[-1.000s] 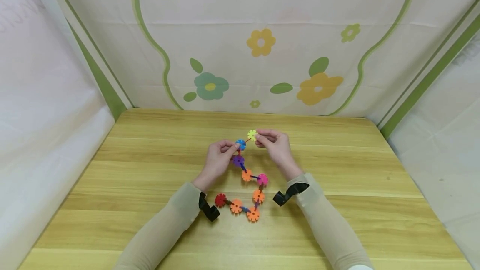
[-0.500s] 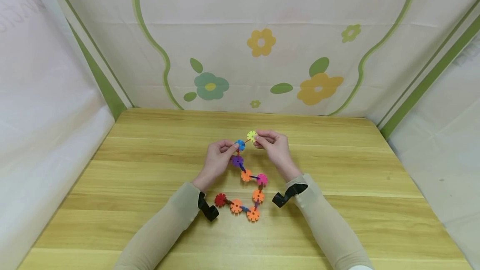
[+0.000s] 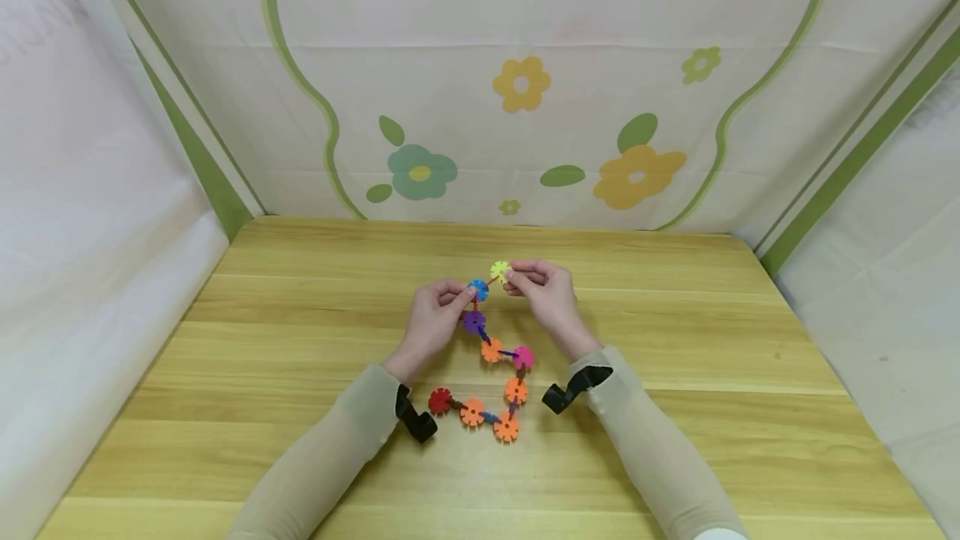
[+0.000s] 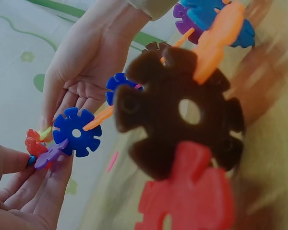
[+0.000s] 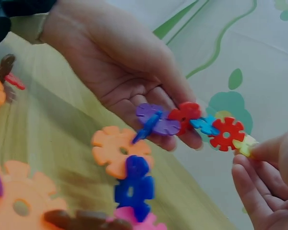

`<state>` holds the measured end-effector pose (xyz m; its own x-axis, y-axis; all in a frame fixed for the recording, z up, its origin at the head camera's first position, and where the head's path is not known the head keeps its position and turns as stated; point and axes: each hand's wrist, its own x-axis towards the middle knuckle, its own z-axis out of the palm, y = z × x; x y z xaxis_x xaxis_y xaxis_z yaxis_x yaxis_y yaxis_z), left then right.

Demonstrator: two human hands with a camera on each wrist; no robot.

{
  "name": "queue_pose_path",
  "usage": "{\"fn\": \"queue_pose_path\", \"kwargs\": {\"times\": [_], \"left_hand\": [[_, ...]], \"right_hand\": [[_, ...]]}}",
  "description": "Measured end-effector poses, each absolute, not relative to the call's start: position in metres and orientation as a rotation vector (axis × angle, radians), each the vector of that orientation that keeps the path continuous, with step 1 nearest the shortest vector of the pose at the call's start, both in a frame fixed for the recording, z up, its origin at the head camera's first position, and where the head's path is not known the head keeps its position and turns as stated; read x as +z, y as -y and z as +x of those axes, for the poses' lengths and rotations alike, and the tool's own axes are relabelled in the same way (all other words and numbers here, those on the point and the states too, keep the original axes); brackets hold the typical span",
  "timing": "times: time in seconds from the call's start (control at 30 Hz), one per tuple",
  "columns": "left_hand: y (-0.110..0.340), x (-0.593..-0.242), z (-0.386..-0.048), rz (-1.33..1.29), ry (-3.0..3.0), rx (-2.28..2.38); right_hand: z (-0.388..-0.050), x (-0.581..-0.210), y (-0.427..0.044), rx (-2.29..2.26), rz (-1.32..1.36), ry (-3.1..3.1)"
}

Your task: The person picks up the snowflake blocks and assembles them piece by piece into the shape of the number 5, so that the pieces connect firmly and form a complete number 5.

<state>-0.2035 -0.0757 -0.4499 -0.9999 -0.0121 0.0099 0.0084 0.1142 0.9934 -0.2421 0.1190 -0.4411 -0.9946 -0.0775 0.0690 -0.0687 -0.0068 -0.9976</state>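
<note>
A chain of notched, flower-like plastic discs in several colours hangs between my hands and trails toward me over the table. My left hand point(image 3: 433, 317) pinches the light blue disc point(image 3: 478, 290) near the chain's far end. Between thumb and fingers, my right hand point(image 3: 551, 297) holds the yellow disc point(image 3: 499, 272), the end piece. A red disc point(image 5: 227, 134) set edge-on joins yellow to light blue. Below the left fingers come a purple disc point(image 3: 474, 322), an orange disc point(image 3: 492, 350) and a pink disc point(image 3: 522, 357). A dark red disc point(image 3: 440, 401) forms the near end.
The wooden table point(image 3: 675, 323) lies under both forearms. White cloth with printed flowers point(image 3: 640, 177) stands behind it and at the sides. Black wrist mounts point(image 3: 576, 390) sit on both sleeves, close to the chain's lower part.
My right hand and the yellow disc have shifted slightly left, nearer the light blue disc. My left hand keeps its pinch and has hardly moved.
</note>
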Motion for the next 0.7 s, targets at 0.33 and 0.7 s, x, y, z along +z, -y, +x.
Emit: {"fn": "queue_pose_path", "kwargs": {"times": [0.33,0.7], "left_hand": [[0.068,-0.448,-0.197,0.039,2.262,-2.206],[0.058,-0.452,-0.188,-0.083,2.195,-2.322]], "right_hand": [[-0.251,-0.433,-0.126,-2.153,-0.264,-2.137],[-0.255,-0.43,-0.13,-2.122,-0.38,-2.123]]}}
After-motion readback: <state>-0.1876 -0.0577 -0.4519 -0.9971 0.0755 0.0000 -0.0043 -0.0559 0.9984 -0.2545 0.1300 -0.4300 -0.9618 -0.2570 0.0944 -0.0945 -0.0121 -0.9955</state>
